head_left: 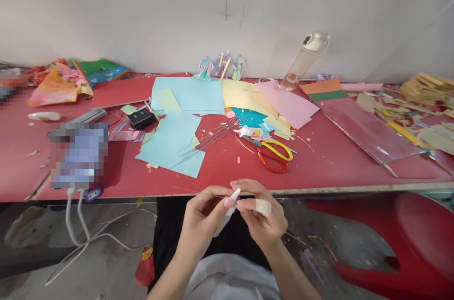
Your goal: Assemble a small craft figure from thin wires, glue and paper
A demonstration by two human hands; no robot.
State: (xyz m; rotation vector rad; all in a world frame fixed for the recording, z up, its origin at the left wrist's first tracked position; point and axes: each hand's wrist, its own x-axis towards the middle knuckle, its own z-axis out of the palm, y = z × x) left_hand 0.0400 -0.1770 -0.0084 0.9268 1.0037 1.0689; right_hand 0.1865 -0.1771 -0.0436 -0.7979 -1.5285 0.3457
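Note:
My left hand (204, 219) is closed round a small white glue tube (227, 212), nozzle pointing up. My right hand (260, 217), a plaster on one finger, pinches at the nozzle tip. A thin wire (198, 192) runs left from the fingertips, along the front edge of the red table (319, 167). Both hands hover just below that edge, over my lap. On the table ahead lie a bundle of thin wires (213, 136), a second small glue tube (250, 132), and scissors with yellow and red handles (275, 154).
Light blue (173, 141), yellow and pink paper sheets (287, 103) cover the table's middle. A clear bottle (305, 61) leans on the wall. A clear plastic sheet (369, 132) lies right, cardboard strips beyond. A red stool (404, 243) stands at right. White cables (81, 233) hang at left.

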